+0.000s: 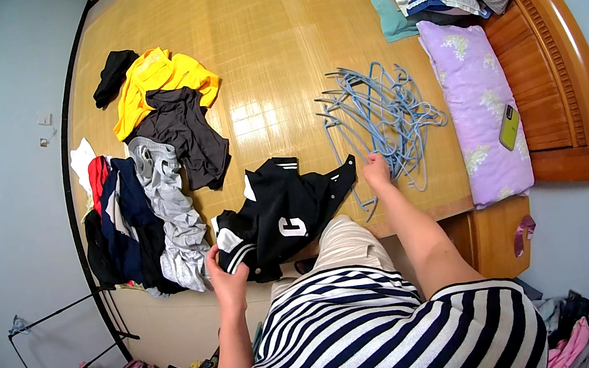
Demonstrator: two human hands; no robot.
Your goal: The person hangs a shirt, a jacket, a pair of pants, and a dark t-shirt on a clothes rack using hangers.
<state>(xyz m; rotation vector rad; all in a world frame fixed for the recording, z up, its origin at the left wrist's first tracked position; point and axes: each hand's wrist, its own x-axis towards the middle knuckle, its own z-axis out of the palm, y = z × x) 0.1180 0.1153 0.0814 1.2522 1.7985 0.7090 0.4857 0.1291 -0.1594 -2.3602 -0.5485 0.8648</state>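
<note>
A black jacket with white stripes and a white letter patch lies crumpled at the bed's near edge. My left hand grips its striped cuff at the lower left. Over at the jacket's right, my right hand has its fingers closed on a blue-grey clothes hanger at the near left side of a tangled heap of hangers. The heap rests on the woven bed mat.
Left on the bed lie a yellow garment, a dark garment, grey clothing and several dark clothes. A purple pillow bearing a phone lies by the wooden headboard. A black metal rack stands lower left.
</note>
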